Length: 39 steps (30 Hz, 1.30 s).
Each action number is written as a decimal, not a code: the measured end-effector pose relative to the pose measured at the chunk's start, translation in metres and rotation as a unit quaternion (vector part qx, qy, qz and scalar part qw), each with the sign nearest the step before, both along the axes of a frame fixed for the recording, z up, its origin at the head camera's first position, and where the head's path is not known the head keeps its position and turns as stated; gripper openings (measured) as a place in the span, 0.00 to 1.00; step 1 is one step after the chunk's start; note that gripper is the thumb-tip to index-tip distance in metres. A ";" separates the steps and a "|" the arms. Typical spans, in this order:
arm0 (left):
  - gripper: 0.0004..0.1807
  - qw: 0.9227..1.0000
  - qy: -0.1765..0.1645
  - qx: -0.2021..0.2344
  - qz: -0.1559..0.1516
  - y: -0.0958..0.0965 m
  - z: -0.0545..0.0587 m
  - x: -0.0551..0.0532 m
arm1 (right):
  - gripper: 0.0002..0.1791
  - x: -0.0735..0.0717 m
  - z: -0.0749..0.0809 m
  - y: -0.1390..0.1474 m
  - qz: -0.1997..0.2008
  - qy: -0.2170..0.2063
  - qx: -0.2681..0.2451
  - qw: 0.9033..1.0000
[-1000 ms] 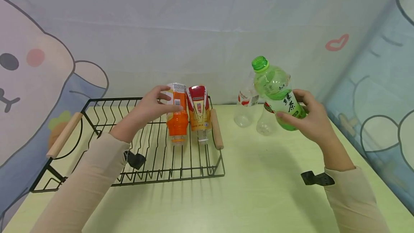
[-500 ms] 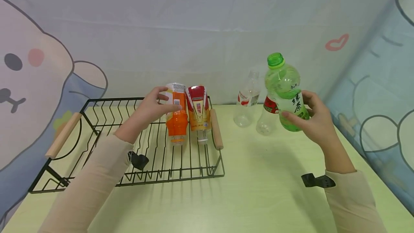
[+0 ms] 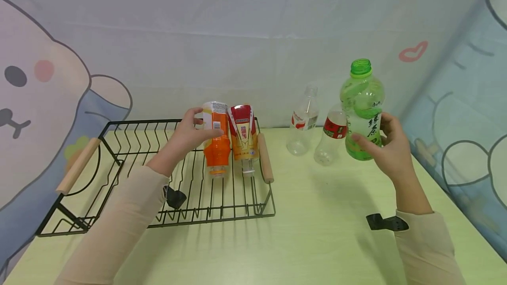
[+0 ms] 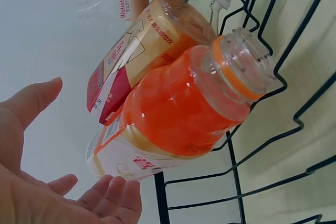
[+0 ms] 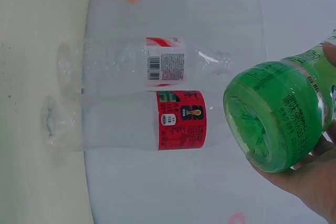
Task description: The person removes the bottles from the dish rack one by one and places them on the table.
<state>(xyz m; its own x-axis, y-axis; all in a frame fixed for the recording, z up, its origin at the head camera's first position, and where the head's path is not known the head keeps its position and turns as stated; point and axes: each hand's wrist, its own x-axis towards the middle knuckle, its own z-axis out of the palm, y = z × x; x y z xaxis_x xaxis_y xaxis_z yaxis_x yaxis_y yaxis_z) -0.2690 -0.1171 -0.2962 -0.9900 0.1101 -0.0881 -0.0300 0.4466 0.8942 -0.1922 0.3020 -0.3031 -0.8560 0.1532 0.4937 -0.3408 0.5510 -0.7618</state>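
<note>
My right hand [image 3: 390, 148] grips the lower part of a green plastic tea bottle [image 3: 362, 104], its capless green neck pointing up. Its base [image 5: 254, 121] shows in the right wrist view, raised off the table. My left hand [image 3: 186, 137] is beside an orange-and-white bottle [image 3: 217, 148], thumb spread from the fingers. In the left wrist view the fingertips [image 4: 126, 198] are right at that bottle's bottom end. The bottle leans neck-down on a black wire rack [image 3: 138, 121]. Next to it, a red-and-gold bottle [image 3: 243, 133] leans the same way.
Two clear bottles stand on the table [image 3: 317, 232] right of the rack: one with a white-and-red label [image 3: 304, 121], one with a red label [image 3: 334, 129]. Wooden handles [image 3: 265, 157] edge the rack's sides. A printed cloth [image 3: 277, 56] hangs behind.
My right hand has moved the green bottle rightward and turned it from leaning left to nearly upright, uncovering the red-labelled bottle. The left hand has barely shifted.
</note>
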 end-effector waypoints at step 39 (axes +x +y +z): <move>0.52 0.999 -0.043 0.017 -0.014 0.003 -0.027 -0.008 | 0.34 -0.021 -0.034 0.040 -0.044 -0.049 -0.077 0.995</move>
<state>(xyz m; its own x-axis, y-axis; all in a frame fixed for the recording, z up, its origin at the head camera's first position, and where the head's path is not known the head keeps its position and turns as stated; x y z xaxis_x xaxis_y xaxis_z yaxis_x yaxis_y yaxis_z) -0.2774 -0.1144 -0.3233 -0.9752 0.1424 -0.1694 -0.0958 0.4183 0.9032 -0.2129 0.3416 -0.3373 -0.8790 0.2972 0.3728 -0.2154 0.4501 -0.8666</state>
